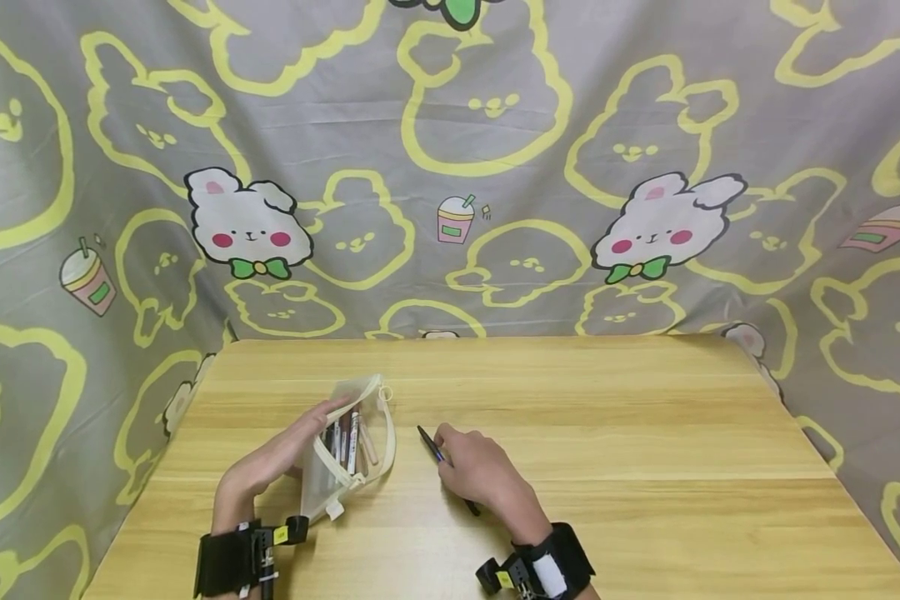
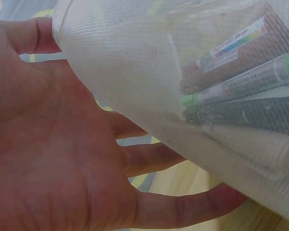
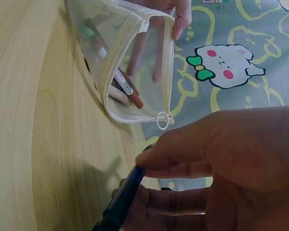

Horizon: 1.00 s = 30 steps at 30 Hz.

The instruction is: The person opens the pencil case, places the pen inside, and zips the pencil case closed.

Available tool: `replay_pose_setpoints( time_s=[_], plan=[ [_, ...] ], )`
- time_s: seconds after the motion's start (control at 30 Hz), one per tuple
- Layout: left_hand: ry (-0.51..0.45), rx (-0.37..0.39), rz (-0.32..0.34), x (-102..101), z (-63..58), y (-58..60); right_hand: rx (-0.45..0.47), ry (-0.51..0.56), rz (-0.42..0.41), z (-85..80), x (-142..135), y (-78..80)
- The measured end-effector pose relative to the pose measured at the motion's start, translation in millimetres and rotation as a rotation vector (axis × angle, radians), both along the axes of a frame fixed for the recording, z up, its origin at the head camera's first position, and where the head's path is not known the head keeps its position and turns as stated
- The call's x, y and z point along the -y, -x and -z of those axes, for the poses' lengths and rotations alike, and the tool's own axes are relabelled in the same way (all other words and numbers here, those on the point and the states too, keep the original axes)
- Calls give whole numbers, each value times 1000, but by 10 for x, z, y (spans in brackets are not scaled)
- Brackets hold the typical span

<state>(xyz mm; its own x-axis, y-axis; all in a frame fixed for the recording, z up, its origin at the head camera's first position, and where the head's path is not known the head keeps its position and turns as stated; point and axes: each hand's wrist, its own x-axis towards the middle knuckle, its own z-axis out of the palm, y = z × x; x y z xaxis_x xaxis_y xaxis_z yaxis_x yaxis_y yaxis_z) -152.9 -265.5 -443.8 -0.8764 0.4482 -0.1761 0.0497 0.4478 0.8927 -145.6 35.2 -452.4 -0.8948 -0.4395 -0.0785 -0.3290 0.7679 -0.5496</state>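
A pale, see-through zip pouch stands with its mouth open on the left part of the table. My left hand grips it by the far-left side; in the left wrist view, the thumb lies on one edge and the fingers reach behind the mesh. Several pens and markers lie inside, one a white-labelled marker with a brown-red end. Right of the pouch, my right hand pinches a dark pen with a blue part between thumb and fingers. The pen slants over the wood, apart from the pouch.
The wooden table extends far to the right. A grey curtain with yellow outlines and rabbits hangs behind it and at both sides. A ring pull hangs at the pouch's zip end. Each wrist wears a black strap with a camera.
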Motion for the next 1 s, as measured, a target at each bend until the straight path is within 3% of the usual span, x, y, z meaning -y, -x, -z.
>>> replay_pose_setpoints(
  time_s=[0.3, 0.77, 1.0],
  plan=[
    [-13, 20, 13, -4, -4, 5, -16, 77, 31, 8, 46, 25],
    [-2, 27, 18, -8, 8, 16, -37, 137, -6, 27, 82, 35],
    [-2, 15, 26, -16, 7, 13, -92, 250, 34, 78, 208, 23]
  ],
)
